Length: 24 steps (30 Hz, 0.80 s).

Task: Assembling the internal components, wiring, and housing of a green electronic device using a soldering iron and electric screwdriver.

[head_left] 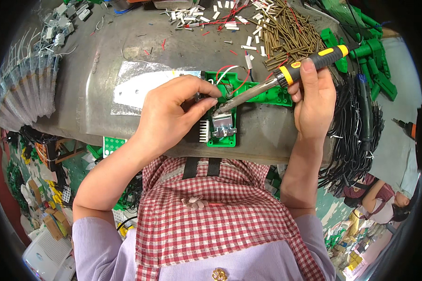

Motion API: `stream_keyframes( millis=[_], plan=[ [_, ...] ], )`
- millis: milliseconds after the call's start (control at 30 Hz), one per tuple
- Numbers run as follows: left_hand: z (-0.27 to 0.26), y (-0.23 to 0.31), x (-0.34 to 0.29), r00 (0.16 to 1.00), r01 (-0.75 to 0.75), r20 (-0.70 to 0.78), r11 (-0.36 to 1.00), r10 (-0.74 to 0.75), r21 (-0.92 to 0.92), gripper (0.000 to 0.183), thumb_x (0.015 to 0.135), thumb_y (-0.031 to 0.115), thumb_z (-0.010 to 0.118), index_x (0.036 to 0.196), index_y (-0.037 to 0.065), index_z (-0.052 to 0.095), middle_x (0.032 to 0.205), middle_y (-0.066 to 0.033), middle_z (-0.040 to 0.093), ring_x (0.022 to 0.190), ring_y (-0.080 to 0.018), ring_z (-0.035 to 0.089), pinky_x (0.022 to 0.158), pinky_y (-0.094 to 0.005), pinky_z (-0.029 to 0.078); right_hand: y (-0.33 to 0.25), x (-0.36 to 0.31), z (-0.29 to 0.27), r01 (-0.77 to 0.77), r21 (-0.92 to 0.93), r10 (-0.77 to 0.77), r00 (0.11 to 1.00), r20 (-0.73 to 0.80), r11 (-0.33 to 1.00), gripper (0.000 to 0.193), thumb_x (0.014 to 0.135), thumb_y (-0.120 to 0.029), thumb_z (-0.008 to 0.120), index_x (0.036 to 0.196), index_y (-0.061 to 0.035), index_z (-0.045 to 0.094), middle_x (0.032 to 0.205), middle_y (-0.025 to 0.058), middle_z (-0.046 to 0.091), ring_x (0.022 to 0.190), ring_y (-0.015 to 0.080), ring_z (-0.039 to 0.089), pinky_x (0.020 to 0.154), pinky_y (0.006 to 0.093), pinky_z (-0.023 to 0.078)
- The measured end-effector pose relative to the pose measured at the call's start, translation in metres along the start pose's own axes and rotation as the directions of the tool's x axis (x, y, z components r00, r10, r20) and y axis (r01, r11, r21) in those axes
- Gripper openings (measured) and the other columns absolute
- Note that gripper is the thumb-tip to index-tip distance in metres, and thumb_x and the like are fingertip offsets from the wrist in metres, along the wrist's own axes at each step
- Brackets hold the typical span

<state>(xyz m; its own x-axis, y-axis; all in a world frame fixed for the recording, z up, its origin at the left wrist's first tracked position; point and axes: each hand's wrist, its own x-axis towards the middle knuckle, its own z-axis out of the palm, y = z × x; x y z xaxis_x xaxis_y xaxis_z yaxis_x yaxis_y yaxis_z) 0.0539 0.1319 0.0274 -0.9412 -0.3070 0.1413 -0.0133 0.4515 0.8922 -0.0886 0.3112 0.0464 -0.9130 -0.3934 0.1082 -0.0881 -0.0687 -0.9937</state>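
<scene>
My right hand is wrapped round the black and yellow handle of a soldering iron. The iron slants down to the left, its tip at a silver metal part inside a green plastic housing. Just left of the tip, thumb and forefinger of my left hand are pinched together over the housing. What they hold, if anything, is too small to make out. Thin red and white wires loop up from the housing beside those fingers.
A shiny sheet lies left of the housing. Brass-coloured rods and white sleeves are heaped at the back. Black cables hang at the right edge, near green housing parts. Clear strips stand far left. Another person sits lower right.
</scene>
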Motion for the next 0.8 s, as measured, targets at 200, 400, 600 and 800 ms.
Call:
stream_keyframes(
  millis=[200, 400, 600, 800],
  plan=[
    [-0.0016, 0.0, 0.0019, 0.997, -0.079, 0.003, 0.995, 0.079, 0.058, 0.016, 0.076, 0.005, 0.071, 0.09, 0.007, 0.067, 0.082, -0.0062, 0.064, 0.07, -0.0197, 0.061, 0.061, -0.0288, 0.049, 0.0001, -0.0004, -0.0023, 0.017, -0.034, -0.018, 1.0, -0.009, 0.999, 0.02, 0.096, -0.022, 0.054, 0.093, -0.0016, 0.054, 0.077, 0.0036, 0.058, 0.058, 0.005, 0.046, 0.05, 0.0184, 0.034],
    [-0.0008, -0.0021, 0.0029, 0.99, -0.138, 0.001, 0.985, 0.139, 0.105, 0.015, 0.075, 0.004, 0.071, 0.089, 0.006, 0.066, 0.082, -0.0068, 0.064, 0.074, -0.0228, 0.063, 0.063, -0.0316, 0.049, -0.0002, -0.0009, -0.0018, 0.013, -0.019, -0.013, 1.0, -0.003, 1.0, 0.02, 0.096, -0.021, 0.053, 0.093, -0.0013, 0.054, 0.076, 0.0037, 0.058, 0.057, 0.0049, 0.045, 0.049, 0.0185, 0.034],
    [-0.0009, -0.0022, 0.0031, 0.984, -0.18, 0.009, 0.975, 0.181, 0.129, 0.015, 0.074, 0.003, 0.071, 0.088, 0.006, 0.065, 0.082, -0.0072, 0.064, 0.074, -0.0238, 0.062, 0.063, -0.0319, 0.049, -0.0012, -0.0017, -0.0011, 0.012, -0.011, -0.012, 1.0, -0.017, 1.0, 0.021, 0.096, -0.022, 0.053, 0.092, -0.0011, 0.054, 0.075, 0.0037, 0.058, 0.057, 0.005, 0.046, 0.049, 0.0184, 0.034],
    [-0.0008, -0.0021, 0.0025, 0.983, -0.182, 0.015, 0.973, 0.182, 0.14, 0.016, 0.073, 0.002, 0.071, 0.087, 0.006, 0.065, 0.081, -0.0066, 0.063, 0.072, -0.0233, 0.061, 0.061, -0.0317, 0.049, -0.0004, -0.0025, -0.0024, 0.007, -0.026, -0.008, 1.0, -0.024, 1.0, 0.02, 0.096, -0.021, 0.054, 0.093, -0.0013, 0.053, 0.075, 0.0037, 0.058, 0.057, 0.0054, 0.046, 0.049, 0.0183, 0.035]
  ],
)
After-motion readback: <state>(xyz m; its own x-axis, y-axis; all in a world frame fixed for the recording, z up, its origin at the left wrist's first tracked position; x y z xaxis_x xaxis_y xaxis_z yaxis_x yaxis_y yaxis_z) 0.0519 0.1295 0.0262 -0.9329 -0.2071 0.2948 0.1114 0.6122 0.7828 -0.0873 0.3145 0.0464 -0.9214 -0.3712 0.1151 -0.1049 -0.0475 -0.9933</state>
